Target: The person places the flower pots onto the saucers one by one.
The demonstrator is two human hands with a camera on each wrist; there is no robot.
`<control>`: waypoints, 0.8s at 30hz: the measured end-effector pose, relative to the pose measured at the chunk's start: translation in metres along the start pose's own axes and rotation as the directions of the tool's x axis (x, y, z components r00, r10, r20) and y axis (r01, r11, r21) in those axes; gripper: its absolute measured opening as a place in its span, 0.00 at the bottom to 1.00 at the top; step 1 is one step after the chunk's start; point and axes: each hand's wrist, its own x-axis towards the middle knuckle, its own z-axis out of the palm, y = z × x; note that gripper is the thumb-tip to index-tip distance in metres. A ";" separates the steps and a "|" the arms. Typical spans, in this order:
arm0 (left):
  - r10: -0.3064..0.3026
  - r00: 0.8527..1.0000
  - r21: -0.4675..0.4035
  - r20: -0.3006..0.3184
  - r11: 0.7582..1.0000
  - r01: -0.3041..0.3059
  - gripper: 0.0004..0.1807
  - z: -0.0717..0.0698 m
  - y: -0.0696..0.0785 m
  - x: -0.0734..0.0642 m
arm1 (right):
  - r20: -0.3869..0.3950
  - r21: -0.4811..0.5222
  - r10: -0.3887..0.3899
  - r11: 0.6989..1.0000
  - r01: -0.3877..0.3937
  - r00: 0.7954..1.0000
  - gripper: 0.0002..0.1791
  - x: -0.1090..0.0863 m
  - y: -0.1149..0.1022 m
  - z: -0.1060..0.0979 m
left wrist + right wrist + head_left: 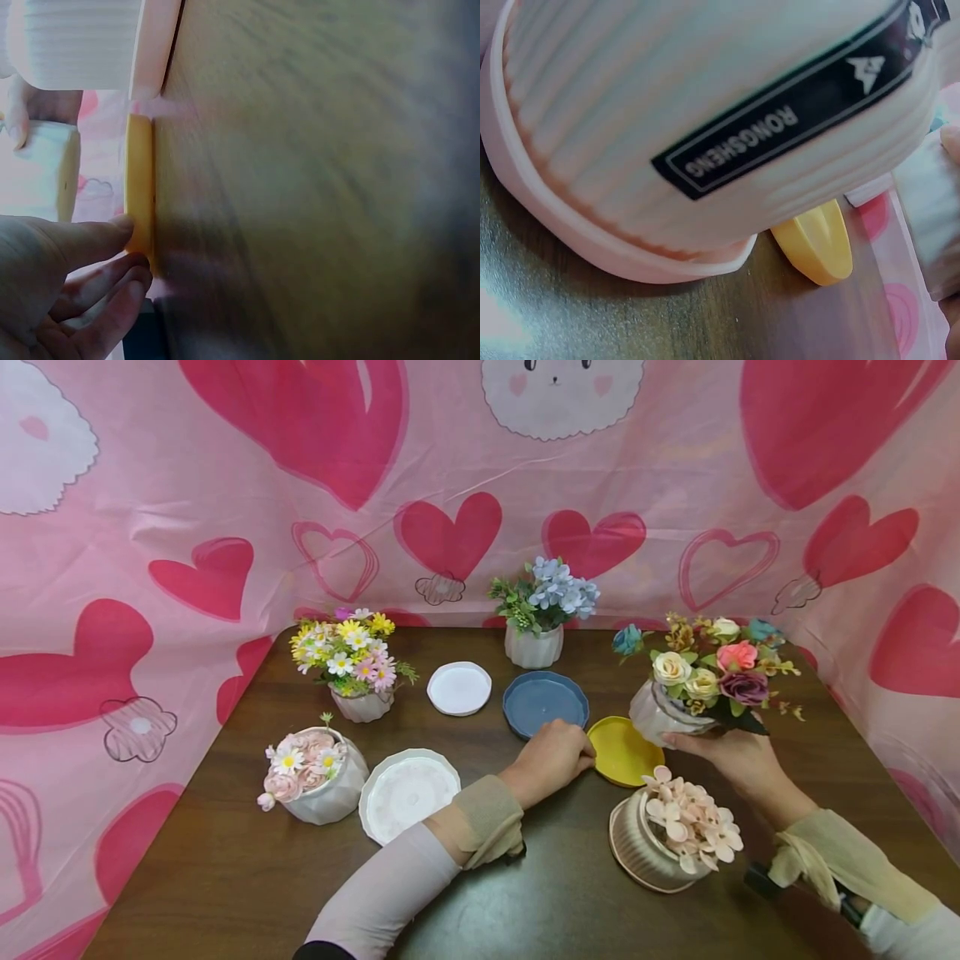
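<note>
Hands [551, 764] [738, 768] by edges of yellow saucer [624, 750]

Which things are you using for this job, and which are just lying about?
Seemingly in use:
held mixed-flower pot
yellow saucer

Just lying about:
blue saucer
small white saucer
large white saucer
blue-flower pot
yellow-flower pot
pink-rose pot
ribbed pot
</note>
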 end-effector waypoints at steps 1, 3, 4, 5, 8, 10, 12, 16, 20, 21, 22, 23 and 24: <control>-0.001 1.000 -0.001 0.001 1.000 0.001 0.05 0.000 0.000 0.000 | -0.004 0.008 -0.011 1.000 0.011 1.000 0.51 0.000 0.000 0.000; 0.000 1.000 -0.003 0.002 1.000 0.000 0.05 0.000 0.000 0.000 | -0.012 0.024 -0.036 0.999 0.036 0.999 0.49 -0.001 0.000 0.002; 0.001 1.000 -0.004 0.003 1.000 -0.001 0.05 0.000 0.000 0.000 | -0.015 0.028 -0.047 0.998 0.047 0.999 0.48 -0.001 0.000 0.002; 0.002 1.000 -0.005 0.003 1.000 -0.002 0.05 0.000 0.000 0.000 | -0.016 0.044 -0.060 0.997 0.061 0.998 0.48 -0.001 0.000 0.003; 0.005 1.000 -0.010 0.002 1.000 -0.005 0.05 0.000 0.000 0.000 | -0.007 0.045 -0.063 0.997 0.063 0.998 0.47 -0.001 0.000 0.004; 0.008 1.000 -0.011 0.001 1.000 -0.008 0.05 0.000 0.000 0.000 | 0.007 0.033 -0.055 0.998 0.055 0.998 0.48 -0.001 0.000 0.004; 0.009 1.000 -0.008 -0.001 1.000 -0.009 0.05 0.000 0.000 0.000 | 0.024 0.017 -0.044 0.999 0.044 0.999 0.48 -0.002 0.000 0.004; 0.010 1.000 0.000 -0.002 1.000 -0.010 0.06 0.000 0.000 -0.001 | 0.039 0.002 -0.056 0.998 0.056 0.998 0.47 -0.002 -0.003 0.004; 0.008 1.000 -0.001 -0.001 1.000 -0.008 0.06 0.000 -0.001 0.000 | 0.043 -0.007 -0.060 0.998 0.060 0.997 0.48 -0.003 -0.005 0.004; 0.007 1.000 -0.002 -0.001 1.000 -0.007 0.05 0.000 -0.001 0.000 | 0.041 -0.004 -0.066 0.998 0.066 0.997 0.48 -0.003 -0.005 0.004; 0.008 1.000 -0.002 -0.003 1.000 -0.008 0.05 0.000 -0.001 0.000 | 0.036 0.002 -0.076 0.997 0.076 0.996 0.48 -0.003 -0.005 0.005; 0.008 1.000 -0.002 -0.004 1.000 -0.008 0.05 0.000 -0.001 0.000 | 0.033 0.010 -0.085 0.996 0.085 0.996 0.49 -0.003 -0.004 0.005; 0.009 1.000 -0.002 -0.006 1.000 -0.009 0.05 0.001 -0.001 0.000 | 0.028 0.016 -0.101 0.995 0.100 0.995 0.49 -0.002 -0.004 0.006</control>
